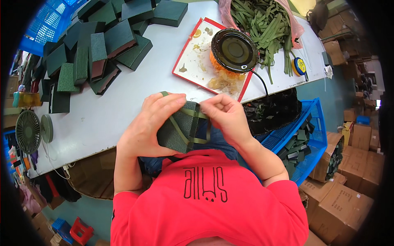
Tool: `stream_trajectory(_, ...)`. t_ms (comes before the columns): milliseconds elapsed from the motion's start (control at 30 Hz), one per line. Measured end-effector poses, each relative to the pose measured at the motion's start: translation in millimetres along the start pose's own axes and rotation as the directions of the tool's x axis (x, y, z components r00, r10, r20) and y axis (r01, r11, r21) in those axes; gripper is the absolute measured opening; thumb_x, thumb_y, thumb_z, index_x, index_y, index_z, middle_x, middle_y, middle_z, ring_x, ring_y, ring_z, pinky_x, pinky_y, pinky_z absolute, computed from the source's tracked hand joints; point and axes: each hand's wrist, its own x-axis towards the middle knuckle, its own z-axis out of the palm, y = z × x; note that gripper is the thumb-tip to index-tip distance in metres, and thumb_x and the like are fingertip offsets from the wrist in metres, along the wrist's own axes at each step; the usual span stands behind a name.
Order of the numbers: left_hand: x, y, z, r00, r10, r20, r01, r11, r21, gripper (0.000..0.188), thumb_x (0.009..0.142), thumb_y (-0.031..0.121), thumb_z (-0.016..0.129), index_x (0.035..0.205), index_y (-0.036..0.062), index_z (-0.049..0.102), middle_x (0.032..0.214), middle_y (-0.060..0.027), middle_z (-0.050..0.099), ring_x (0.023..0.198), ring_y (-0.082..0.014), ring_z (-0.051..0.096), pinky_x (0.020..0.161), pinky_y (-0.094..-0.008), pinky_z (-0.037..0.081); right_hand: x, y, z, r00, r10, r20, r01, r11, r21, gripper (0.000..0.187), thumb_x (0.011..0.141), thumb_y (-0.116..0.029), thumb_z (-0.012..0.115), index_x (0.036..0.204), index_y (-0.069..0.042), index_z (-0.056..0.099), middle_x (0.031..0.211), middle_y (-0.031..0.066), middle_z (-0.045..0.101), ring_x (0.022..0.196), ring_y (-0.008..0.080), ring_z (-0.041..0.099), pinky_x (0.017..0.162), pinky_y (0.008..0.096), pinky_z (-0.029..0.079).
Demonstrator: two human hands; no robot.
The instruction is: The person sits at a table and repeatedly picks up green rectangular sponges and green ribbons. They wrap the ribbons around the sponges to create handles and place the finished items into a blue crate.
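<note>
Head view: box (pixel 184 123) is crossed by ribbon (pixel 179 130).
Left hand (pixel 150 119): curled round box, thumb below.
Right hand (pixel 226 117): fingertips pinched together beside box; ribbon grip cannot be told.

Black outline lettering (pixel 204 185) on red fabric T-shirt (pixel 207 215), lower centre of frame. Small dark print on brown cardboard box (pixel 338 210), lower right, and round yellow-and-blue disc (pixel 300 66), upper right: illegible.

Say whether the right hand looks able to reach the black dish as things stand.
Probably yes: nothing seems to stand between the right hand and the black dish above the red-edged tray. The hand is at the ribboned green box, though, and might have to leave that first.
</note>
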Motion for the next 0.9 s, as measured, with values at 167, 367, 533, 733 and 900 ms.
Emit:
stream_trajectory(167, -9.1, -2.4, -5.5, 0.995, -0.083, -0.055, 0.084, 0.996, 0.014, 0.104, 0.053, 0.021, 0.094, 0.145, 0.0044, 0.047, 0.141, -0.0172, 0.054, 0.124, -0.0379, 0.051, 0.107, -0.0460, 0.040, 4.5, -11.5, -22.6, 0.964, -0.168, -0.207, 0.242, 0.878, 0.413, 0.008, 0.104, -0.012, 0.059, 0.104, -0.006, 0.063, 0.079, 0.0023, 0.063, 0.046, 0.0028, 0.034, 0.044, 0.0216, 0.025)
stream_trajectory(367, -54.2, -7.7, -25.2, 0.889, -0.352, -0.294, 0.402, 0.907, 0.129, 0.107, 0.052, 0.016, 0.093, 0.147, 0.0035, 0.045, 0.140, -0.0181, 0.053, 0.128, -0.0369, 0.051, 0.110, -0.0436, 0.041, -1.8, -26.7, -66.4, 0.861, -0.443, -0.249, 0.470, 0.881, 0.058, 0.022, 0.108, -0.025, 0.053, 0.104, -0.006, 0.061, 0.061, -0.0037, 0.041, 0.047, 0.0040, 0.027, 0.044, 0.0229, 0.021)
stream_trajectory(533, -107.5, -6.5, -68.2, 0.672, -0.523, -0.525, 0.737, 0.547, 0.397, 0.085, 0.070, 0.016, 0.083, 0.148, 0.0086, 0.049, 0.149, -0.0167, 0.049, 0.138, -0.0350, 0.045, 0.116, -0.0437, 0.034, 6.7, -44.9, -139.9, 0.644, -0.652, -0.399, 0.222, 0.659, -0.718, 0.027, 0.104, -0.024, 0.062, 0.104, 0.001, 0.071, 0.073, -0.0013, 0.061, 0.061, 0.0047, 0.049, 0.056, 0.0213, 0.039)
stream_trajectory(733, -183.6, -13.9, -98.5, 0.405, -0.603, -0.687, 0.912, 0.215, 0.349, 0.078, 0.081, 0.026, 0.081, 0.149, 0.0096, 0.048, 0.155, -0.0250, 0.040, 0.141, -0.0417, 0.039, 0.117, -0.0473, 0.032, 30.2, -51.3, -186.4, 0.653, -0.675, -0.343, -0.099, 0.373, -0.922, 0.028, 0.092, -0.025, 0.072, 0.104, 0.000, 0.074, 0.096, 0.0158, 0.071, 0.082, 0.0259, 0.069, 0.076, 0.0362, 0.054)
stream_trajectory(900, -228.6, -21.4, -105.3, 0.296, -0.586, -0.754, 0.932, 0.006, 0.361, 0.076, 0.086, 0.027, 0.076, 0.150, 0.0027, 0.042, 0.153, -0.0311, 0.040, 0.138, -0.0477, 0.040, 0.118, -0.0500, 0.030, 44.3, -41.0, -199.0, 0.708, -0.641, -0.297, -0.143, 0.282, -0.949, 0.024, 0.089, -0.022, 0.075, 0.096, 0.001, 0.071, 0.093, 0.0151, 0.069, 0.085, 0.0262, 0.067, 0.080, 0.0370, 0.053)
